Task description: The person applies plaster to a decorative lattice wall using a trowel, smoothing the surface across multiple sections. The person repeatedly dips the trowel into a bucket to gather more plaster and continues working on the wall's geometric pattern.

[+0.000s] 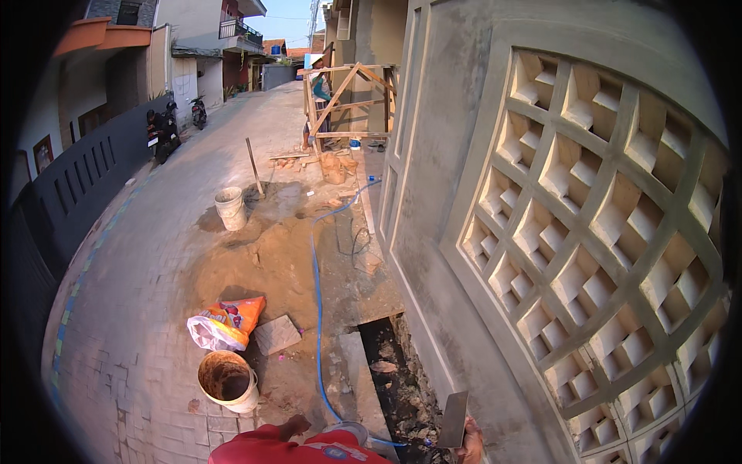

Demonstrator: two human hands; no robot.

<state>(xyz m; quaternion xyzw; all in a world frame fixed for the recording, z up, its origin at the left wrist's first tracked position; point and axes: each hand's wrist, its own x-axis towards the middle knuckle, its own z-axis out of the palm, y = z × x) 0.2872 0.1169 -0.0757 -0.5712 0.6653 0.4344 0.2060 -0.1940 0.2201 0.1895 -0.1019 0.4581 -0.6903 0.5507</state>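
Near the lower edge, beside the grey wall (475, 340), a flat metal trowel (454, 418) is held nearly upright by the closed right hand (471, 444); contact with the wall cannot be told. Past the red sleeve (259, 439), the left hand (294, 424) is partly seen, its grip unclear. Trowel work on the wall is judged to be in hand; a steady, flat blade seems called for. Farther left, beyond a trench (386, 348), a bucket (246, 402) is set beside an orange bag (243, 312).

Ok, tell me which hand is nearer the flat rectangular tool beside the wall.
Right. The right hand holds the flat rectangular tool, fingers showing at its lower right; the left hand is well off to the tool's left, not touching it.
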